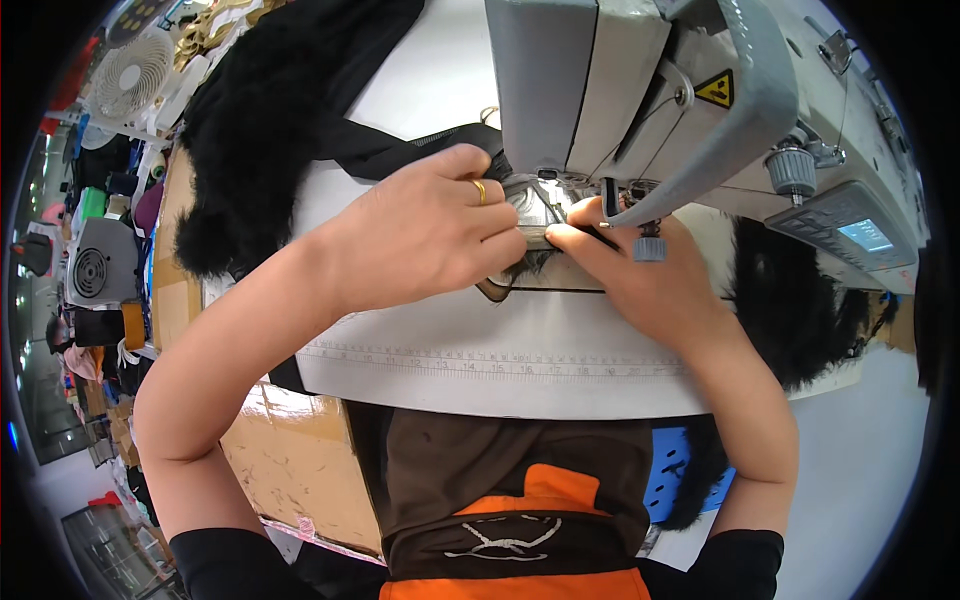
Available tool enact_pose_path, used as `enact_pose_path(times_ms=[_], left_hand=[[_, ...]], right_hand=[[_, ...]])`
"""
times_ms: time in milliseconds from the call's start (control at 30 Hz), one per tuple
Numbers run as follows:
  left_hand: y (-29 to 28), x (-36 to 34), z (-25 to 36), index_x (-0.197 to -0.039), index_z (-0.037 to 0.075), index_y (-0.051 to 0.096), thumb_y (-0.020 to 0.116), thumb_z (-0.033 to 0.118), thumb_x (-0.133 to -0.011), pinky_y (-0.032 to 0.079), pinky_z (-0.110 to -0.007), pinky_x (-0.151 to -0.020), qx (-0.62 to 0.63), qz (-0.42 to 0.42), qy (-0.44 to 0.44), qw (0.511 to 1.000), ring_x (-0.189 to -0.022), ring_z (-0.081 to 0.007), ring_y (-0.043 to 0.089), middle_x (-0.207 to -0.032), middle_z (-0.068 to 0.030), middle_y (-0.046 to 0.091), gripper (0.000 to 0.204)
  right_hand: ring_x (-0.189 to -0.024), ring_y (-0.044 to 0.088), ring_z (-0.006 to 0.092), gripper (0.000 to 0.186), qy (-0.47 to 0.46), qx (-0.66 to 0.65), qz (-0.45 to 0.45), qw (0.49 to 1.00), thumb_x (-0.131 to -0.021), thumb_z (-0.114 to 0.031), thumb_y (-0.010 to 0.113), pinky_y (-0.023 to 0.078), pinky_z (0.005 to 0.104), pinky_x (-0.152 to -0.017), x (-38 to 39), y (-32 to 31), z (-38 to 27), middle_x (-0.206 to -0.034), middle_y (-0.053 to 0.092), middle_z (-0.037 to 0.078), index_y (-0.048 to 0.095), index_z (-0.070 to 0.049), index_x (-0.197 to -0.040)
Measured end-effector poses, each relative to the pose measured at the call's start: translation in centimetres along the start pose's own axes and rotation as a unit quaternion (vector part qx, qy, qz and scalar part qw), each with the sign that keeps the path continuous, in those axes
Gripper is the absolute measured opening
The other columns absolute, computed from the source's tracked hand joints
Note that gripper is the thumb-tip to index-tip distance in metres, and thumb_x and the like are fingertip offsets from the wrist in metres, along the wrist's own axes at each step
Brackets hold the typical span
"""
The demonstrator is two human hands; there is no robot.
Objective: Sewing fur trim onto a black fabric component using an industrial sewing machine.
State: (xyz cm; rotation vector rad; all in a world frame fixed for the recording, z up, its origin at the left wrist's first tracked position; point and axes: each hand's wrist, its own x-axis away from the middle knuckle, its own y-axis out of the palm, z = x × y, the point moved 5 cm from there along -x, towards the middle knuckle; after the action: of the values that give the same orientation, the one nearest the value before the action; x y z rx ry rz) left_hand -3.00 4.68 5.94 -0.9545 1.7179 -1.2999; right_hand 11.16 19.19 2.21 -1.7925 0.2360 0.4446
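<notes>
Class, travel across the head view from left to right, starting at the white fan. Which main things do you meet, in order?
White fan → large black fur piece → left hand → small furry piece between the fingertips → right hand → lit display screen.

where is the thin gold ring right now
In the head view, the thin gold ring is on the person's left hand, just below and left of the grey sewing machine head.
</notes>
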Motion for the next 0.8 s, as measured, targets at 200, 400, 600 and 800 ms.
enact_pose_path(times_ms=[200, 400, 600, 800], left_hand=[[-0.5, -0.3, -0.2, -0.093, 0.012, 0.061, 0.07, 0.016, -0.088, 0.046, -0.032, -0.09, -0.065, 0.014, -0.041, 0.997, -0.09, -0.015, 0.065, -0.087, 0.0024, 0.062, 0.011], [1.0, 0.0, 1.1, -0.093, 0.008, 0.064, 0.071, 0.014, -0.084, 0.048, -0.035, -0.096, -0.114, 0.056, -0.025, 0.992, -0.094, -0.019, 0.068, -0.093, -0.0036, 0.066, 0.013], [2.1, -0.1, 2.1, -0.091, 0.004, 0.067, 0.071, 0.011, -0.085, 0.048, -0.038, -0.1, -0.14, 0.056, -0.039, 0.988, -0.093, -0.0228, 0.068, -0.095, -0.009, 0.071, 0.011], [3.6, -0.8, 2.0, -0.099, 0.0, 0.069, 0.071, 0.011, -0.086, 0.047, -0.041, -0.105, -0.162, -0.019, -0.084, 0.983, -0.097, -0.0253, 0.07, -0.099, -0.0123, 0.074, 0.016]], right_hand=[[-0.096, 0.071, 0.0228, 0.014, 0.019, -0.016, 0.006, 1.0, -0.099, -0.016, 0.078, 0.055, 0.0367, -0.083, 0.4, -0.6, 0.7, -0.102, 0.069, 0.002, 0.08, -0.015, -0.113], [-0.089, 0.069, 0.0226, 0.019, 0.006, -0.031, 0.065, 0.997, -0.096, -0.026, 0.086, 0.054, 0.0372, -0.083, 0.5, -1.3, 0.7, -0.09, 0.066, 0.004, 0.081, -0.012, -0.107], [-0.091, 0.071, 0.0297, 0.021, 0.009, 0.061, 0.017, 0.998, -0.094, -0.024, 0.087, 0.055, 0.0416, -0.084, 0.6, -1.5, 0.7, -0.098, 0.074, 0.008, 0.081, -0.008, -0.106], [-0.094, 0.074, 0.0354, 0.014, 0.101, 0.021, 0.025, 0.994, -0.094, -0.017, 0.083, 0.056, 0.0459, -0.081, 1.0, -0.3, 1.9, -0.101, 0.078, 0.01, 0.084, -0.01, -0.106]])
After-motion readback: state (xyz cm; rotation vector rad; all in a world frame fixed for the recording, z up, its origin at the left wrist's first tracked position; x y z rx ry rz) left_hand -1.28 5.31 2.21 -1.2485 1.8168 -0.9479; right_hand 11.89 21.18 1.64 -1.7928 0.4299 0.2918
